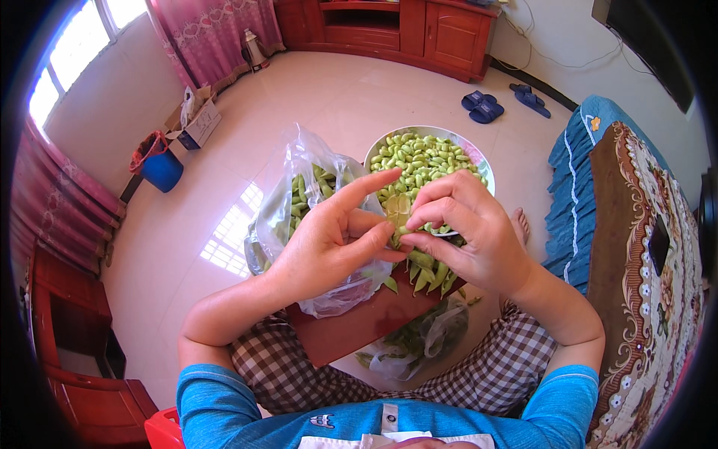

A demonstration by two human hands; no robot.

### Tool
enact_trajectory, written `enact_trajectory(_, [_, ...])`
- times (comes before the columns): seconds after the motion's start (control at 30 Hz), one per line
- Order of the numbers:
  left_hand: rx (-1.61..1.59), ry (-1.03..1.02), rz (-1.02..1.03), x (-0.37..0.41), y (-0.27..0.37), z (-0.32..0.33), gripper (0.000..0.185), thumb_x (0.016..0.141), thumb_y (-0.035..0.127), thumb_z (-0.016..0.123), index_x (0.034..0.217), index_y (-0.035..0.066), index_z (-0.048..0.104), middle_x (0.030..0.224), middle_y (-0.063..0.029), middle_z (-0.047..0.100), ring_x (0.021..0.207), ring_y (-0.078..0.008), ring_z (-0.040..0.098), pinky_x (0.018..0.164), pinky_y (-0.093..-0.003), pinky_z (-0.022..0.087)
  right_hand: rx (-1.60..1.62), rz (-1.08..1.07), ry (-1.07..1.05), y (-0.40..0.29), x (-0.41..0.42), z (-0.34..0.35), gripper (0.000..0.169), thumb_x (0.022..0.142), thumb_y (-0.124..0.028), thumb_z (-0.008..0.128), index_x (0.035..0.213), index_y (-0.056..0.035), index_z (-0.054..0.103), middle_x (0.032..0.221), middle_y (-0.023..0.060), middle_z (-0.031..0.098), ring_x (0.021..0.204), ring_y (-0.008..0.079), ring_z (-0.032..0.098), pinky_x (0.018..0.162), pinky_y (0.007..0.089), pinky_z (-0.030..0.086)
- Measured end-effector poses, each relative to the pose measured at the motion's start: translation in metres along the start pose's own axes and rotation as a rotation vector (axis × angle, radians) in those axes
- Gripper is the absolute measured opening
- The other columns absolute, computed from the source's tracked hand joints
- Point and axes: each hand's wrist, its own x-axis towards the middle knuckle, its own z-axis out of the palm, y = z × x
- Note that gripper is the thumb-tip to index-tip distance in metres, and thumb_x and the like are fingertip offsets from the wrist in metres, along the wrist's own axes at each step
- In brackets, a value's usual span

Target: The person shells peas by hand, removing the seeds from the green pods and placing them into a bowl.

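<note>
Between my two hands is a split green bean pod (399, 209), its pale inside showing. My left hand (342, 241) holds its lower part with thumb and fingers, the index finger stretched out. The thumb and fingertips of my right hand (465, 224) pinch at the pod's right side. Behind them, a floral-rimmed bowl (490, 168) holds many shelled green beans (418, 154). A clear plastic bag (297, 149) of whole pods (300, 193) stands at the left, partly behind my left hand. Several pods (429, 278) lie below my right hand on a reddish-brown board or small table (359, 334).
Another plastic bag with pods (415, 342) is on the floor between my knees. A covered sofa or bed (622, 269) stands at the right. Farther off are a blue bin (161, 170), a cardboard box (199, 126), a thermos flask (255, 50), slippers (483, 106) and a wooden cabinet (457, 36).
</note>
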Motion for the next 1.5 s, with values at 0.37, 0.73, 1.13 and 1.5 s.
enact_trajectory(0.37, [-0.075,0.018,-0.065,0.004,-0.003,0.0,0.035,0.105,0.009,0.057,0.138,0.002,0.048,0.112,-0.0135,0.072,0.109,-0.0193,0.07,0.091,-0.0337,0.062,-0.031,0.158,0.154,0.008,0.003,-0.003,0.034,0.081,-0.003,0.082,0.113,-0.0087,0.073,0.115,0.0109,0.066,0.109,0.0274,0.063,0.095,0.0371,0.05])
enact_trajectory(0.73, [0.045,0.067,-0.033,0.003,0.002,0.004,0.027,0.101,0.004,0.062,0.126,-0.001,0.052,0.097,-0.0092,0.074,0.093,-0.013,0.071,0.079,-0.0273,0.062,0.535,0.344,-0.027,0.002,-0.001,0.01,0.028,0.077,-0.001,0.086,0.098,-0.0064,0.068,0.098,0.0054,0.063,0.092,0.0158,0.067,0.08,0.0284,0.056])
enact_trajectory(1.13, [-0.039,0.122,-0.06,0.002,0.002,0.0,0.03,0.101,0.004,0.063,0.127,-0.002,0.051,0.099,-0.011,0.075,0.093,-0.0124,0.071,0.082,-0.0278,0.06,0.233,0.08,-0.042,0.004,-0.001,0.002,0.028,0.081,0.001,0.08,0.107,-0.0052,0.074,0.102,0.0094,0.064,0.092,0.0233,0.068,0.08,0.0315,0.057])
enact_trajectory(1.5, [-0.013,0.093,-0.05,0.003,-0.002,-0.002,0.033,0.099,0.004,0.066,0.127,-0.001,0.05,0.112,-0.0141,0.073,0.103,-0.0184,0.072,0.091,-0.0334,0.061,0.065,-0.007,0.013,-0.001,0.002,0.002,0.025,0.077,0.002,0.08,0.098,-0.0047,0.067,0.103,0.0101,0.064,0.094,0.0274,0.068,0.081,0.0355,0.057])
